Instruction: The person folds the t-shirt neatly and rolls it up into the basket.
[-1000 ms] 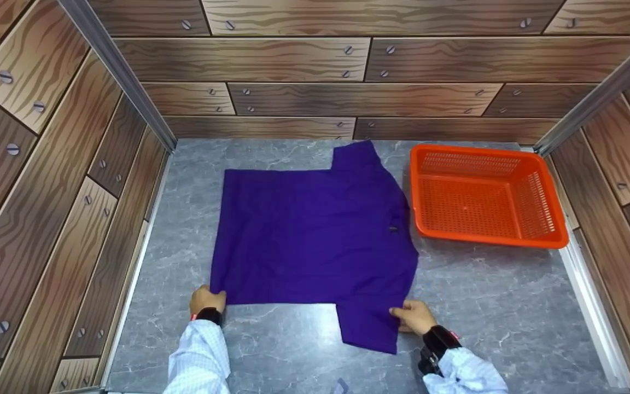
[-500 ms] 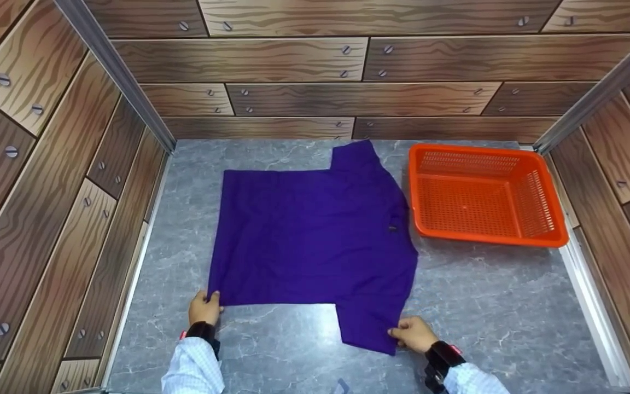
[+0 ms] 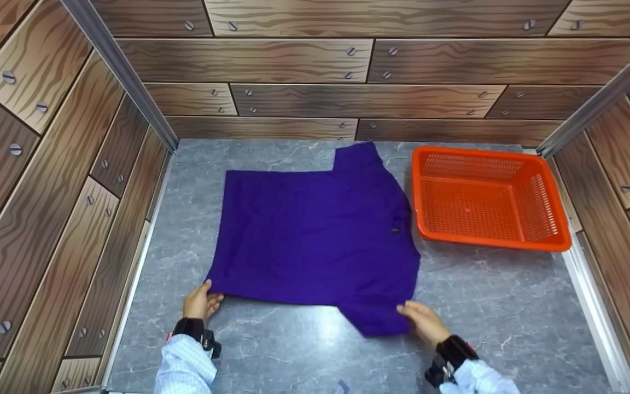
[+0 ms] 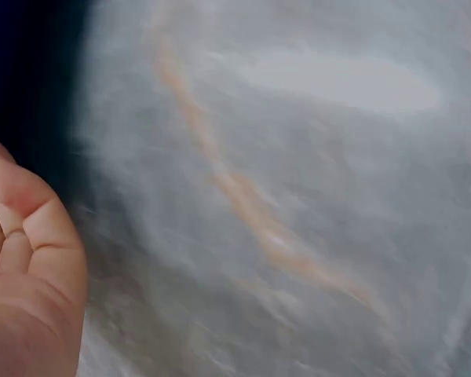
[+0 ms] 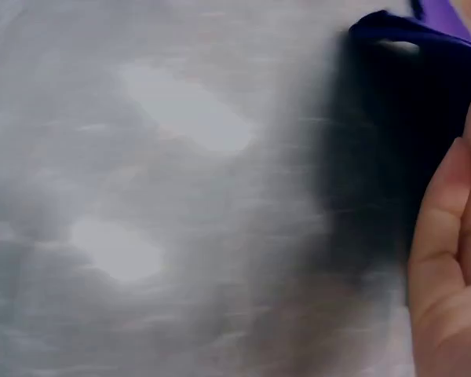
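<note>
A purple short-sleeved T-shirt (image 3: 309,235) lies spread sideways, its hem to the left and its collar, with a small dark label (image 3: 395,230), to the right. My left hand (image 3: 199,302) pinches the near corner of the hem between thumb and fingers. At the near sleeve (image 3: 376,318), my right hand (image 3: 429,323) grips the cloth by its outer edge, and the sleeve is raised and bent. In the right wrist view a fold of purple cloth (image 5: 424,35) rises above the fingers (image 5: 447,188). The left wrist view shows curled fingers (image 4: 43,212) beside the dark cloth.
An orange perforated plastic basket (image 3: 473,243) stands to the right of the shirt, close to its collar. Grey marbled tabletop (image 3: 282,350) surrounds the shirt. Wood-patterned walls (image 3: 293,98) enclose the back and both sides.
Both hands have lifted the shirt's near edge. The near sleeve has come up off the table and bent, and the right hand has moved slightly away from me. The basket has stayed put.
</note>
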The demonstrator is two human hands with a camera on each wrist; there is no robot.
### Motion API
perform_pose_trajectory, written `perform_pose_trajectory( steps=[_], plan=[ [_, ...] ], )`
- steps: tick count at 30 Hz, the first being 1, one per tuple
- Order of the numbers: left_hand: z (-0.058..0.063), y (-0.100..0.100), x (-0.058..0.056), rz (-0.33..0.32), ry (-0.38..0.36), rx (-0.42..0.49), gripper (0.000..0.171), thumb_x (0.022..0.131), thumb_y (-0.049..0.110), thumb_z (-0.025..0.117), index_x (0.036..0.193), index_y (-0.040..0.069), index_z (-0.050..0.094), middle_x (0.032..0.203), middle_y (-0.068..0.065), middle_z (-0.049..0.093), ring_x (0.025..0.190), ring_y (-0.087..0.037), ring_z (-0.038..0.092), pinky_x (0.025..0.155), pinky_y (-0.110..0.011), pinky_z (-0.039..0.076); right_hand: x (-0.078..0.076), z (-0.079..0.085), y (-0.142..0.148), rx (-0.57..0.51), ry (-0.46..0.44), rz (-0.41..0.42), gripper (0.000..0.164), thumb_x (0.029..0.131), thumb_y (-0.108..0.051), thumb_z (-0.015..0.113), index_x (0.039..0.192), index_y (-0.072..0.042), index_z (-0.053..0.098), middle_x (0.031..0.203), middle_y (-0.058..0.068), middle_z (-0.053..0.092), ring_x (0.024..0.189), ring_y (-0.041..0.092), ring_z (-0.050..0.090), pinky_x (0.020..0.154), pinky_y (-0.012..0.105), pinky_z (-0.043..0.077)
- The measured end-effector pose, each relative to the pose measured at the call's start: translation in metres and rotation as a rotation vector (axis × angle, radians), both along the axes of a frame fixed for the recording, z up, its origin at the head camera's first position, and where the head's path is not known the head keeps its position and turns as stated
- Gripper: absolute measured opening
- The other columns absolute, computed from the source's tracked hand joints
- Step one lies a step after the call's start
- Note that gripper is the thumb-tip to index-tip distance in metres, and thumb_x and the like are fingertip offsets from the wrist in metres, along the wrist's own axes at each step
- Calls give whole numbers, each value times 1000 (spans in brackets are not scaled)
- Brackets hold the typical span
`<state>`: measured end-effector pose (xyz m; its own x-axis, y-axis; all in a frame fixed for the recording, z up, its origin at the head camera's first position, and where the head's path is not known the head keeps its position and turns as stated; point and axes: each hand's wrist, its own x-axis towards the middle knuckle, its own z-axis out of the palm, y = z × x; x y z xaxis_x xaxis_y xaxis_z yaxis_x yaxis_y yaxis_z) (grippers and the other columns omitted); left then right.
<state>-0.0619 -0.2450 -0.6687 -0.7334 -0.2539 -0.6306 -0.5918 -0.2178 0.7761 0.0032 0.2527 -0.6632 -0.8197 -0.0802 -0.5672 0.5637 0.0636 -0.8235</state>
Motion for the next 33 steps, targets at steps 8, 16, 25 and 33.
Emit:
perform_pose_trajectory(
  steps=[8,16,25,33],
  plan=[
    [23,5,-36,64,-23,184,51,99,22,36,141,-3,22,72,-2,67,67,-13,64,69,-27,52,-55,28,-9,-215,25,-316,65,94,-21,49,141,9,18,145,24,25,93,6,56,82,30,50],
    [41,15,-76,74,40,181,47,100,18,32,141,-4,23,83,-6,70,73,-13,66,68,-25,52,-117,47,-21,-350,145,-453,18,97,-21,43,99,-10,57,88,1,67,80,14,65,77,39,51],
    [49,28,-105,36,42,53,47,101,20,30,142,-2,25,126,-20,52,88,-14,65,80,-30,50,-158,49,-33,-354,148,-503,21,98,-19,39,89,-8,54,82,-1,61,78,14,64,87,42,46],
    [57,37,-105,58,8,-16,46,101,19,27,143,1,26,130,-22,47,101,-21,62,89,-35,47,-174,44,-36,-315,48,-533,27,98,-19,37,115,-1,46,124,14,45,105,30,56,102,51,34]
  ],
)
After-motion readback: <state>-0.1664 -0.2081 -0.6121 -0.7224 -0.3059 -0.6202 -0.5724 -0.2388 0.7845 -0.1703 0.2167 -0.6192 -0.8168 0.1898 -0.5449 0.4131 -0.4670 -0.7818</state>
